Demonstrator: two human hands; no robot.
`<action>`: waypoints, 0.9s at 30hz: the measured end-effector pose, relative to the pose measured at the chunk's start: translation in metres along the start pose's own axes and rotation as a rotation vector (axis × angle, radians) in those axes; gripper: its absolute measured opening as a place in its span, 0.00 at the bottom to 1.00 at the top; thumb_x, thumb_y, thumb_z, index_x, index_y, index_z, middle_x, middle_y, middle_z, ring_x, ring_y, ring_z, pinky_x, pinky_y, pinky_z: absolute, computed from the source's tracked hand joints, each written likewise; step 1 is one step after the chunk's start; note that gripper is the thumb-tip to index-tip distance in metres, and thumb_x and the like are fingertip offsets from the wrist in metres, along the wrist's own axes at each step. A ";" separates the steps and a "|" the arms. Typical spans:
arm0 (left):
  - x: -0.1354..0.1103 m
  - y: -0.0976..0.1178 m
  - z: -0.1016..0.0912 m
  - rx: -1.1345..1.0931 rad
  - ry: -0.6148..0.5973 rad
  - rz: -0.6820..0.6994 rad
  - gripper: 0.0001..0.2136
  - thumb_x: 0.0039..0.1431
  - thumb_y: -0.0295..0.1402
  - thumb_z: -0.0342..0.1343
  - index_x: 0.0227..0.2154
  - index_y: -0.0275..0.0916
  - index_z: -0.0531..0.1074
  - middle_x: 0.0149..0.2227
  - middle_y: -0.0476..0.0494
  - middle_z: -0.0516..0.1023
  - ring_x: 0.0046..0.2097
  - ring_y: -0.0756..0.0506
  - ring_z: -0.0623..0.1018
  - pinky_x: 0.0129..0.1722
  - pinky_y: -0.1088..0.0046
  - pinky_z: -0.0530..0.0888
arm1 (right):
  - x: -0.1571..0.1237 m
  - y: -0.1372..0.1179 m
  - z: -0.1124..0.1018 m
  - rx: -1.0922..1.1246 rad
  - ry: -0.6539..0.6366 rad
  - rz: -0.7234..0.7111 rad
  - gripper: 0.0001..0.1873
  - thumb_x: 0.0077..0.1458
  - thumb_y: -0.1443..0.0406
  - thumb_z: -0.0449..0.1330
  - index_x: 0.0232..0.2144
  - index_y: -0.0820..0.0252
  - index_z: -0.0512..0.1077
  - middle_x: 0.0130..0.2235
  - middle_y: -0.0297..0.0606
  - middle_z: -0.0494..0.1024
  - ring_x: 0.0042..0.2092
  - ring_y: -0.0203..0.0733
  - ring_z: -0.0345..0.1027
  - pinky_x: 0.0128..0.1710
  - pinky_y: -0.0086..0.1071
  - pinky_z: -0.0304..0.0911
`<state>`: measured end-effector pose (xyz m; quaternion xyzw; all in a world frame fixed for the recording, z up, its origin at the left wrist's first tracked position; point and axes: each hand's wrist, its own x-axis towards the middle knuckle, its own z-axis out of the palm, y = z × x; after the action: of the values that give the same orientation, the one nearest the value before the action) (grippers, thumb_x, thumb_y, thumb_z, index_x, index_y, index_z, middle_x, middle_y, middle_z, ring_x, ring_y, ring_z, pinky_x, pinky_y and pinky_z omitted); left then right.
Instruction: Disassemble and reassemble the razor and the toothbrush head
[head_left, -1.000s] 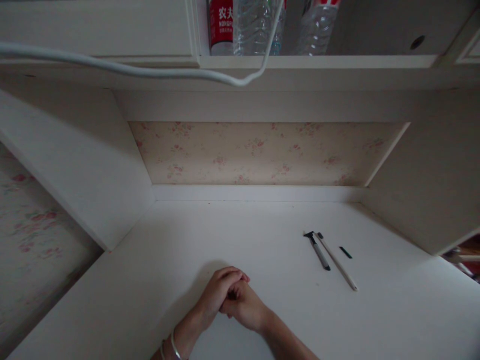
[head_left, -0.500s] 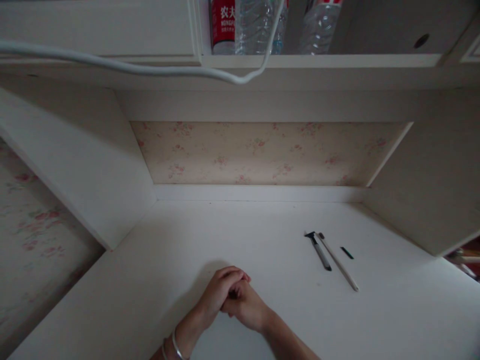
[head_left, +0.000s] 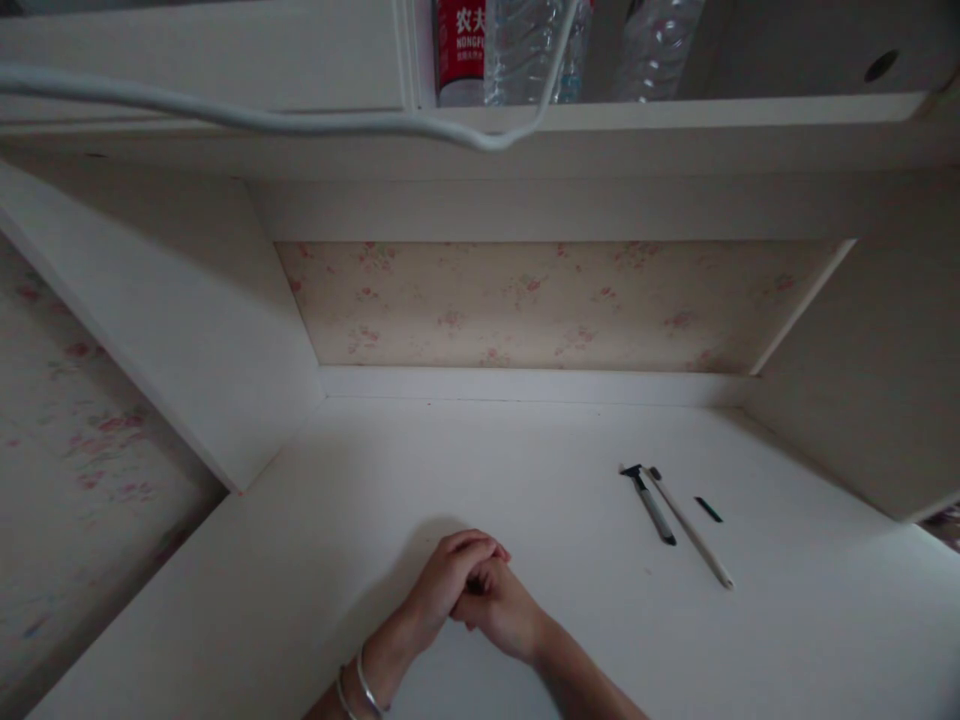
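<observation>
My left hand and my right hand are clasped together low in the middle of the view, over a white desk top. The fingers of my left hand wrap round those of my right, and both hands are closed. No object shows between them, though the inside of the clasp is dark. Two silver bangles circle my left wrist. Right of my hands, and apart from them, lie a razor with a grey handle and black head, a white toothbrush with dark bristles, and a small dark green strip.
A white cable hangs across the top of the view. Above the desk, a shelf holds clear plastic bottles and a red-labelled one. White side panels stand left and right, with floral wallpaper behind.
The view has shifted slightly, so the razor, toothbrush and strip appear a little farther right. My hands stay clasped in the same pose.
</observation>
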<state>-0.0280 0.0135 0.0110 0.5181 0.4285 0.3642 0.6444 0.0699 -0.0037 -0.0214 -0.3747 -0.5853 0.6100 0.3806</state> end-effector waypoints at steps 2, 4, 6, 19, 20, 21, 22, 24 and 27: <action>0.000 0.000 0.000 -0.001 -0.002 0.003 0.12 0.52 0.38 0.52 0.26 0.36 0.76 0.31 0.43 0.79 0.37 0.43 0.75 0.37 0.69 0.69 | 0.000 -0.001 0.000 -0.002 0.000 0.003 0.06 0.34 0.75 0.52 0.16 0.62 0.65 0.16 0.26 0.60 0.20 0.29 0.52 0.21 0.24 0.47; 0.000 0.000 0.000 -0.007 -0.002 0.002 0.12 0.52 0.38 0.52 0.26 0.36 0.76 0.31 0.43 0.79 0.37 0.43 0.75 0.37 0.70 0.69 | 0.000 -0.001 0.000 -0.004 0.000 0.004 0.06 0.34 0.75 0.52 0.16 0.62 0.65 0.17 0.26 0.61 0.20 0.30 0.52 0.21 0.25 0.47; 0.000 0.001 0.000 -0.010 0.001 0.005 0.12 0.52 0.38 0.53 0.26 0.36 0.77 0.31 0.43 0.79 0.37 0.43 0.75 0.37 0.70 0.69 | 0.000 -0.002 0.000 -0.006 0.000 0.006 0.06 0.34 0.75 0.52 0.16 0.62 0.66 0.17 0.26 0.61 0.20 0.30 0.53 0.21 0.25 0.47; 0.000 0.000 0.000 0.003 -0.008 0.017 0.12 0.52 0.37 0.52 0.26 0.36 0.77 0.31 0.43 0.78 0.36 0.43 0.75 0.35 0.70 0.70 | 0.000 -0.002 0.000 0.000 0.004 0.006 0.05 0.34 0.74 0.53 0.15 0.62 0.65 0.17 0.26 0.61 0.20 0.30 0.53 0.21 0.25 0.47; 0.000 0.000 0.001 -0.001 -0.005 0.016 0.12 0.52 0.37 0.51 0.26 0.36 0.77 0.31 0.43 0.78 0.35 0.44 0.75 0.35 0.70 0.70 | 0.000 -0.002 0.000 0.000 0.004 0.005 0.05 0.34 0.74 0.53 0.15 0.62 0.65 0.17 0.26 0.61 0.20 0.30 0.53 0.21 0.25 0.47; 0.000 0.000 0.001 -0.005 -0.001 0.016 0.12 0.52 0.37 0.51 0.26 0.36 0.77 0.30 0.44 0.78 0.34 0.44 0.75 0.34 0.70 0.70 | 0.000 -0.002 0.000 0.000 0.004 0.004 0.05 0.34 0.74 0.53 0.15 0.62 0.64 0.17 0.26 0.61 0.20 0.30 0.53 0.21 0.25 0.47; 0.000 0.000 0.001 -0.006 0.002 0.016 0.12 0.52 0.37 0.51 0.26 0.35 0.77 0.30 0.44 0.78 0.33 0.44 0.75 0.33 0.70 0.70 | 0.000 -0.002 0.000 0.000 0.002 0.003 0.05 0.34 0.74 0.52 0.15 0.62 0.64 0.17 0.26 0.61 0.20 0.30 0.53 0.21 0.25 0.47; -0.001 0.001 0.001 -0.006 0.003 0.019 0.12 0.52 0.37 0.52 0.26 0.35 0.77 0.30 0.44 0.78 0.33 0.44 0.75 0.33 0.71 0.70 | 0.001 -0.002 0.000 -0.002 -0.001 0.003 0.06 0.33 0.75 0.52 0.15 0.62 0.64 0.17 0.26 0.61 0.21 0.30 0.53 0.21 0.25 0.47; -0.002 0.003 0.002 -0.009 -0.006 0.022 0.12 0.52 0.36 0.52 0.26 0.36 0.77 0.31 0.43 0.78 0.35 0.44 0.75 0.34 0.71 0.70 | 0.001 -0.002 0.000 -0.005 -0.004 0.001 0.06 0.33 0.75 0.51 0.15 0.61 0.63 0.17 0.26 0.61 0.20 0.30 0.53 0.21 0.25 0.48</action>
<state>-0.0270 0.0119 0.0147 0.5211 0.4192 0.3714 0.6440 0.0697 -0.0027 -0.0191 -0.3749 -0.5874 0.6095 0.3781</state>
